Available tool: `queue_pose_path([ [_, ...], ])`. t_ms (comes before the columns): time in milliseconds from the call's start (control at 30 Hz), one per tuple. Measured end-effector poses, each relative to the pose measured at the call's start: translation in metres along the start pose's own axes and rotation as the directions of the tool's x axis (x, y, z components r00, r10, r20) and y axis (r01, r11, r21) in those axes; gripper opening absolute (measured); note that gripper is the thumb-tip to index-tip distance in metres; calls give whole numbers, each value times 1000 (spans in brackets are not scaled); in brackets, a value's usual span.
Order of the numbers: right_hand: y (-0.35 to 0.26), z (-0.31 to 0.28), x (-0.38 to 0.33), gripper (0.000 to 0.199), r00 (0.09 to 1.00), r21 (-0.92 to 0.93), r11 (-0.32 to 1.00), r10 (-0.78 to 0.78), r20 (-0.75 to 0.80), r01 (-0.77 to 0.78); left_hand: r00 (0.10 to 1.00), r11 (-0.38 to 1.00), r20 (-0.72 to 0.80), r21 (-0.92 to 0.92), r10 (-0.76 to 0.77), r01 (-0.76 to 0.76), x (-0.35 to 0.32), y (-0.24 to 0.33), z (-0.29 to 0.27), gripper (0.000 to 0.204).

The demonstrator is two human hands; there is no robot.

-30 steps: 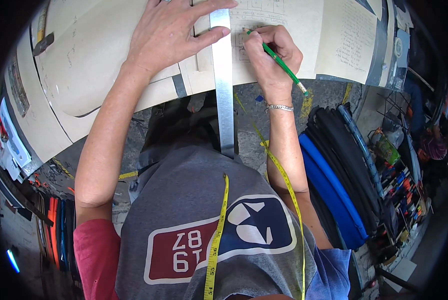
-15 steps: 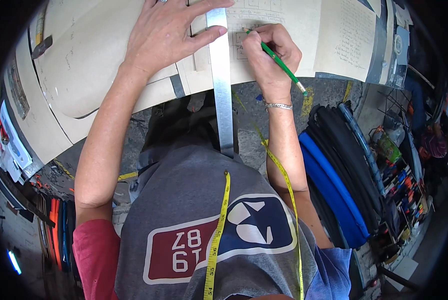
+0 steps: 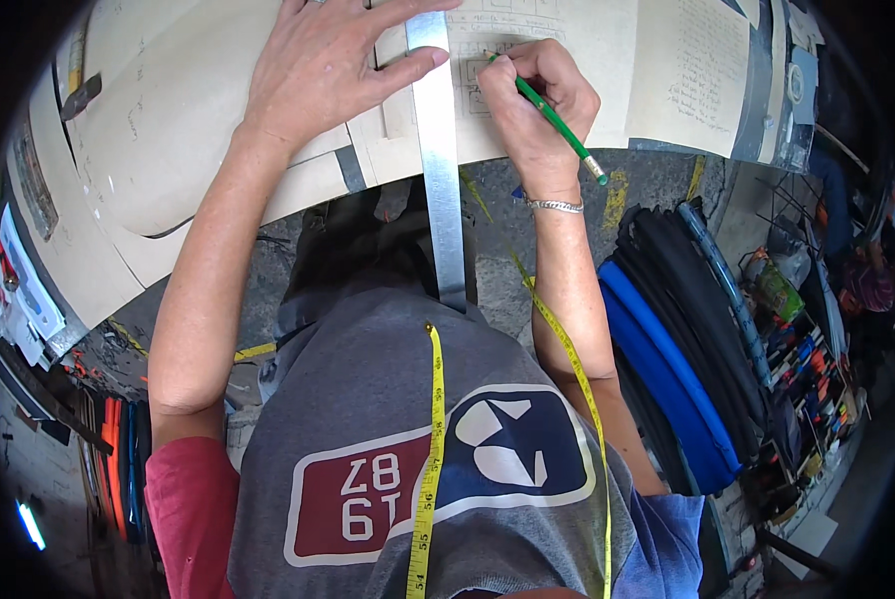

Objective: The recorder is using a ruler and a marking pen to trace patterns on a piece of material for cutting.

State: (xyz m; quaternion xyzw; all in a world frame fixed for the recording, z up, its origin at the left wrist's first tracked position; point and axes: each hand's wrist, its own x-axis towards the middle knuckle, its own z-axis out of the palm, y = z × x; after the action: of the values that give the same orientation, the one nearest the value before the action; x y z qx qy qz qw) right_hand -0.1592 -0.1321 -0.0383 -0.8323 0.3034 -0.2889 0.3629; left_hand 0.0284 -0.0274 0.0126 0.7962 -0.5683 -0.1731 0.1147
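Note:
My left hand [image 3: 318, 80] lies on the worktable with its fingers spread. Its thumb and forefinger reach onto a long metal ruler [image 3: 438, 170], which juts past the near table edge toward my waist. To the right of the ruler, my right hand [image 3: 542, 105] pinches a green pencil [image 3: 559, 122]. The pencil's tip rests at small boxes drawn on a pale sheet [image 3: 602, 60], and its eraser end points back toward me. A yellow tape measure [image 3: 425, 489] hangs around my neck, with both ends down over my shirt.
A hammer [image 3: 83, 97] lies at the table's far left. More handwritten sheets [image 3: 702, 70] and a roll of tape [image 3: 795, 86] are on the right. Beyond my right arm stand black and blue material rolls [image 3: 657, 359]; orange rolls [image 3: 114, 464] are at lower left.
The tape measure's loose end has swung left and up on my shirt. Ruler and right hand sit slightly further left and up in view. Both hands keep their poses.

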Motion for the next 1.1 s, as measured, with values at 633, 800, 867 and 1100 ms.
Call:
queue_pose_path([
  [633, -4, 0, 2, 18, 999, 61, 997, 44, -16, -43, 999, 1000, -43, 11, 26, -26, -2, -5, 5, 55],
  [800, -5, -6, 3, 17, 994, -8, 995, 102, 34, -101, 996, 999, -81, -1, 48, -49, -2, -6, 7, 54],
  [867, 0, -10, 6, 17, 985, 202, 965, 170, -8, -165, 999, 1000, -32, 12, 22, -22, -1, -1, 2, 54],
  [1100, -25, -24, 1, 16, 916, 693, 653, 401, 24, -305, 935, 909, -299, -306, 190, -283, 2, -31, 46, 56],
])
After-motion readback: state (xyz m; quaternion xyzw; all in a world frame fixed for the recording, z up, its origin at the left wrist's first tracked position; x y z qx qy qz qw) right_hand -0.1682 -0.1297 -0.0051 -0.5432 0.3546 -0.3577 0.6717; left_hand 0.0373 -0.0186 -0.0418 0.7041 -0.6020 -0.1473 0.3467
